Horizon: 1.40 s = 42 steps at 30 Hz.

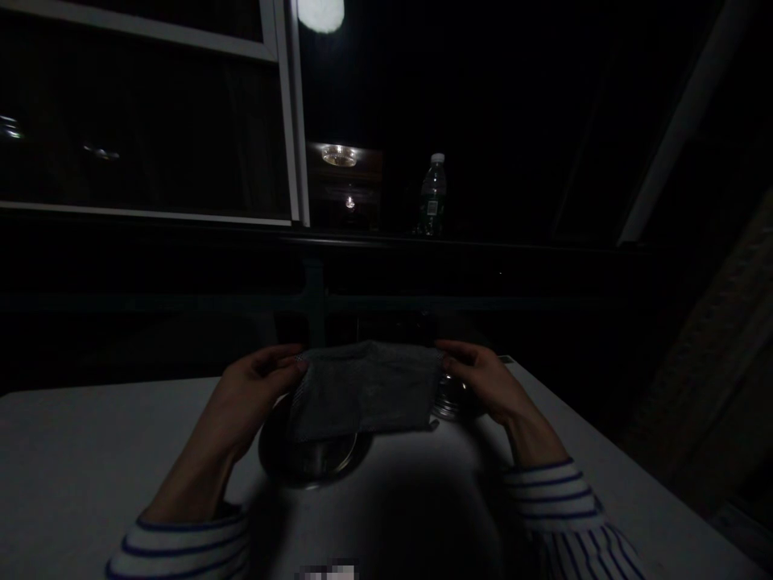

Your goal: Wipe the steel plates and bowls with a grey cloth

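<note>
A grey cloth (pixel 368 391) is stretched between my two hands above the white table. My left hand (pixel 247 399) pinches its upper left corner between thumb and fingers. At the upper right corner, my right hand (pixel 486 383) grips it the same way. Below the cloth's left half lies a round metal pan or bowl (pixel 311 467), partly covered from view. Close to my right hand stands a shiny ringed metal object (pixel 452 399), perhaps stacked lids or a tin; its kind is hard to make out in the dark.
The white table (pixel 109 451) spreads under my hands, its right edge running diagonally. Behind it, a clear plastic bottle (pixel 433 197) with a white cap stands on the window ledge. A white window frame (pixel 293 121) rises at the left. Patterned fabric (pixel 694 346) hangs at the right.
</note>
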### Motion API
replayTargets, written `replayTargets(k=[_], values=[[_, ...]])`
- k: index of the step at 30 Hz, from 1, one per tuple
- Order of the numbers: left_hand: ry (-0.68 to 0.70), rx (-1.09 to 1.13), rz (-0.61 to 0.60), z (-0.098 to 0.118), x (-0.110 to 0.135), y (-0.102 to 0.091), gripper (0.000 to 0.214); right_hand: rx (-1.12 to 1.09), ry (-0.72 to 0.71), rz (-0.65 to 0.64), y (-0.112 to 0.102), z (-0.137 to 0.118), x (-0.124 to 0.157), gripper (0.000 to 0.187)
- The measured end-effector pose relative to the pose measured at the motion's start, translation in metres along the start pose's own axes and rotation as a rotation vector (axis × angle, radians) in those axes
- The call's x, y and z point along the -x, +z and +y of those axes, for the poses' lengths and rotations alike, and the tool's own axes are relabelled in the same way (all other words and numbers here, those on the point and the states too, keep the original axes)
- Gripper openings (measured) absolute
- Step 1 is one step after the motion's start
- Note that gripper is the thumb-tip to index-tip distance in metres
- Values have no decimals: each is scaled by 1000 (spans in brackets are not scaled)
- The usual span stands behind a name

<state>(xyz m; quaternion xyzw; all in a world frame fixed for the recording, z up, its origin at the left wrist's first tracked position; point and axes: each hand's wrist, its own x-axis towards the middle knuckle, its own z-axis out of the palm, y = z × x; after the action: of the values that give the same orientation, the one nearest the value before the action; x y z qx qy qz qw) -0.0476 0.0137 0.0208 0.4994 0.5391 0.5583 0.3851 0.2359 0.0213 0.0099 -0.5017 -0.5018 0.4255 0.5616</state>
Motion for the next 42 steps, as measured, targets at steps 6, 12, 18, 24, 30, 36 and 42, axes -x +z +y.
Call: replayTargets(k=[6, 12, 18, 24, 30, 36, 42], values=[[38, -5, -42, 5, 5, 1, 39, 22, -27, -55, 4, 3, 1, 56], [67, -86, 82, 12, 8, -2, 32, 190, -108, 32, 6, 6, -3, 44], [107, -197, 71, 11, 4, -7, 18, 311, -121, 24, -12, 6, -6, 27], [140, -146, 39, 10, 4, -6, 19, 329, -135, -14, -19, 5, -3, 19], [-56, 10, 1, -7, -1, 10, 22, 311, -107, 29, -8, 13, -9, 24], [-105, 22, 38, -15, 0, 25, 20, 342, -137, 117, 5, 9, -7, 19], [-121, 79, -71, -14, 11, 42, 17, 326, -190, -4, 41, 4, 15, 22]])
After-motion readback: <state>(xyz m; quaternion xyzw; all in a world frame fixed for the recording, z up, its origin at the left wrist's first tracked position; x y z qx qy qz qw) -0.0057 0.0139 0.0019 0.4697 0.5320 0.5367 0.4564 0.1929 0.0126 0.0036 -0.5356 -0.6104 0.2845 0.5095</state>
